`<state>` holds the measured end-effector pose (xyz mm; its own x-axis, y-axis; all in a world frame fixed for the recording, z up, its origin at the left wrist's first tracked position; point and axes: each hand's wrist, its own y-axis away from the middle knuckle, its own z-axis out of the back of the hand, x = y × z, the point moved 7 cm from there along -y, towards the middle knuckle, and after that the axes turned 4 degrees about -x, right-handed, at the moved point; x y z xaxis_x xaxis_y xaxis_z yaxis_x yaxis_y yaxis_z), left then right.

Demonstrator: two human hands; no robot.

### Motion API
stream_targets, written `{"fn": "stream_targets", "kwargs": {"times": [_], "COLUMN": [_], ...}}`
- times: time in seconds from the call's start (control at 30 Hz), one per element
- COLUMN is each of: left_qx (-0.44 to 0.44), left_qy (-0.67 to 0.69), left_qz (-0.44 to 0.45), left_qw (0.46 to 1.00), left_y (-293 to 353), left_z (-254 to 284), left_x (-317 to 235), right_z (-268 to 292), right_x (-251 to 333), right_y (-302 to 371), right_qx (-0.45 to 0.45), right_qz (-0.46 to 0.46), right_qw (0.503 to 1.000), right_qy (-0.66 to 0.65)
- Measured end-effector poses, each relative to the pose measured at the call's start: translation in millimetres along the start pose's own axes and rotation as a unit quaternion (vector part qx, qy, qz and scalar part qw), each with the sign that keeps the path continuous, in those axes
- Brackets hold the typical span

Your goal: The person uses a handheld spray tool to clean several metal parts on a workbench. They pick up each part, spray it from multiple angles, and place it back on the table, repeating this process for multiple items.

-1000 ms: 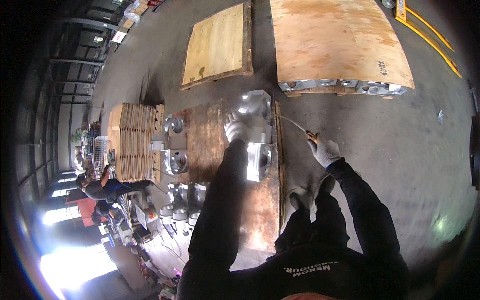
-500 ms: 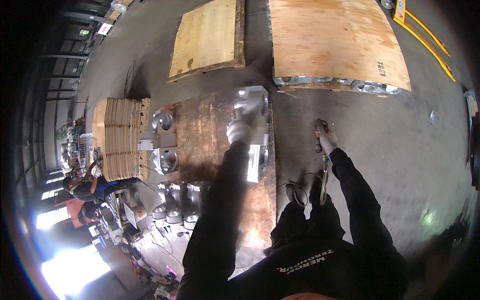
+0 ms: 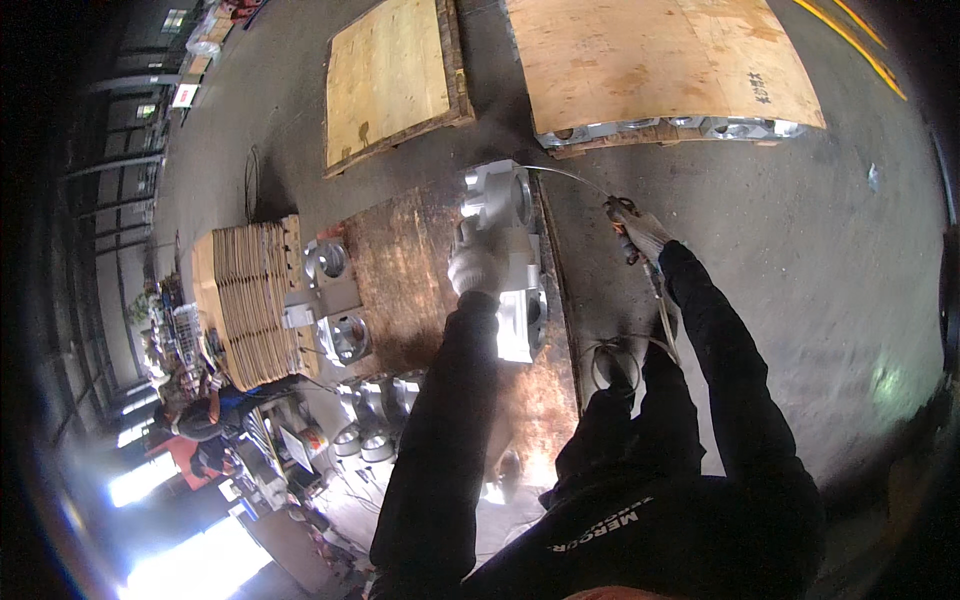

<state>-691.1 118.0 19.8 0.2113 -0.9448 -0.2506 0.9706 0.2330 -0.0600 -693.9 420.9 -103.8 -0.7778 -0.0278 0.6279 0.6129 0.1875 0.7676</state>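
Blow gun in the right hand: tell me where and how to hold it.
Grip the blow gun by its thick body, as the right hand does, coming from the near right side. The thin nozzle curves off left toward the metal casting and the hose trails from the near end, so the body between likely holds firmest.

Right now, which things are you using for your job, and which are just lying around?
Seems in use:
left hand, at the grey metal part
right hand, gripping the hand tool
the tool's thin tube

Probably just lying about:
stack of brown sheets
smaller plywood-topped pallet
yellow bars
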Motion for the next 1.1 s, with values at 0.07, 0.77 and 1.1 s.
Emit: {"fn": "stream_targets", "kwargs": {"times": [0.07,0.77,1.1], "left_qx": [0.021,0.039,-0.016], "left_qy": [-0.036,0.031,0.067], "left_qz": [0.021,0.038,0.014], "left_qw": [0.999,0.998,0.998], "left_y": [0,-2,-1], "left_z": [-15,8,-4], "left_x": [17,-20,-8], "right_z": [-19,4,-2], "right_x": [-5,-74,-58], "right_y": [-2,-84,-94], "right_qx": [0.007,-0.035,-0.028], "right_qz": [-0.036,-0.041,-0.007], "right_qw": [0.997,0.996,0.999], "right_qy": [-0.065,-0.069,-0.031]}}
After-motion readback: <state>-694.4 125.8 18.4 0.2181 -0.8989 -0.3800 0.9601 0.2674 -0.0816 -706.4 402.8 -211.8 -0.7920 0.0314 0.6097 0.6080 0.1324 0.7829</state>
